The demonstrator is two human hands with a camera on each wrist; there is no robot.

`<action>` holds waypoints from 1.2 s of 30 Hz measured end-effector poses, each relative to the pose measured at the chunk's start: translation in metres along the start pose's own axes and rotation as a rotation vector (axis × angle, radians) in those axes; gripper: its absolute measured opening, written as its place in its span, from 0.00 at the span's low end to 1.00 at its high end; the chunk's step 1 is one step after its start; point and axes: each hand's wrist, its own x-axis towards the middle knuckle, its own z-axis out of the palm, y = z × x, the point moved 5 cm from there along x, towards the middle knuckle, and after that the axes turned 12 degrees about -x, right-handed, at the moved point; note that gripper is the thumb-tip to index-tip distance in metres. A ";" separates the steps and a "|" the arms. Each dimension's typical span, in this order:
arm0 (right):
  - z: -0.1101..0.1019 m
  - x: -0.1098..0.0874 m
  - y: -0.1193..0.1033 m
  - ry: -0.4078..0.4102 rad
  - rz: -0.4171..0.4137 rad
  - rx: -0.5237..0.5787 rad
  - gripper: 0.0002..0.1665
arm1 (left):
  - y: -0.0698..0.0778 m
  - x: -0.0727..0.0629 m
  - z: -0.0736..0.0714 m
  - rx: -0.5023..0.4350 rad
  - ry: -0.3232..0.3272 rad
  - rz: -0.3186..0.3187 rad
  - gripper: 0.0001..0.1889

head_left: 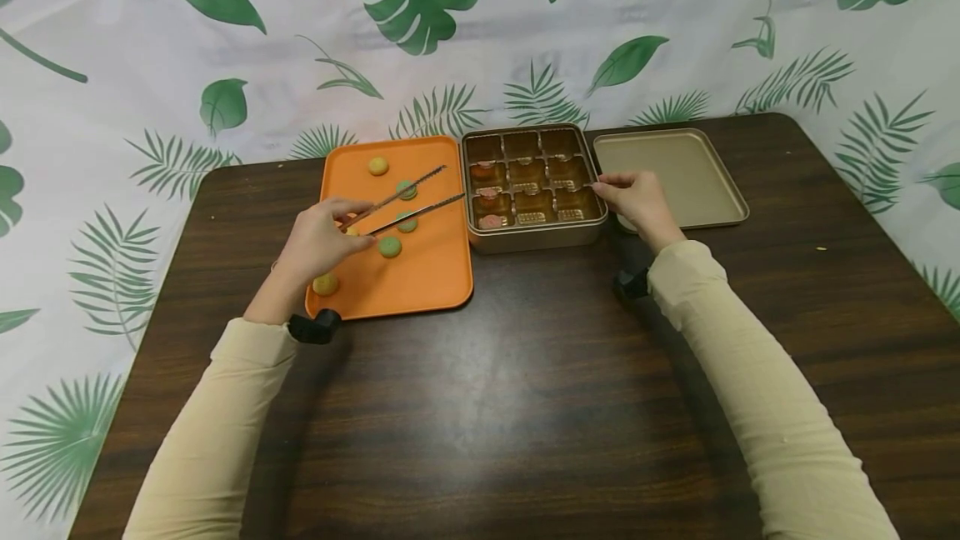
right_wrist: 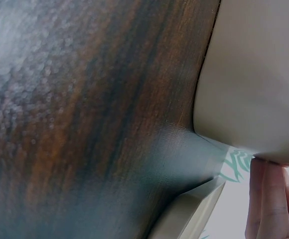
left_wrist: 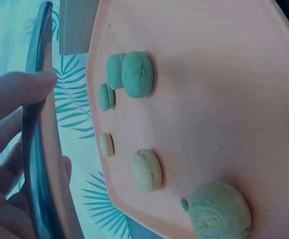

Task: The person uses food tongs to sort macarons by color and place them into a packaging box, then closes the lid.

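My left hand [head_left: 318, 240] grips a pair of metal tongs [head_left: 416, 213] above the orange tray [head_left: 427, 286]. The tong arms are spread, their tips pointing toward the tin box, with nothing between them. Green macarons [head_left: 389, 247] and yellow macarons [head_left: 378, 166] lie on the tray, some partly hidden behind the hand and tongs. At the right rim of the gold tin box [head_left: 536, 238], my right hand [head_left: 637, 202] pinches the edge with thumb and fingers. A clear divided insert [head_left: 532, 200] lines the box, and reddish-pink macarons [head_left: 491, 222] sit in its left column.
A flat gold lid [head_left: 693, 169] lies right of the box, partly under the right hand. All of it stands on a dark wooden table [head_left: 517, 390]. A white leaf-printed cloth [head_left: 525, 32] hangs right behind the table's back edge.
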 end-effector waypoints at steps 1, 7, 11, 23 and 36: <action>0.000 0.000 0.000 0.000 -0.001 0.000 0.27 | -0.001 0.000 -0.001 -0.001 0.007 -0.005 0.25; 0.000 -0.001 0.000 0.003 -0.006 0.004 0.27 | -0.007 0.001 -0.007 0.003 0.055 -0.048 0.26; 0.001 -0.001 0.001 0.002 -0.005 -0.001 0.27 | -0.014 0.002 -0.011 0.000 0.088 -0.098 0.28; 0.000 0.000 0.000 0.016 -0.008 -0.010 0.26 | -0.037 0.015 -0.027 0.005 0.179 -0.121 0.27; 0.000 0.000 0.000 0.013 -0.002 -0.007 0.26 | -0.059 0.021 -0.035 -0.009 0.230 -0.196 0.28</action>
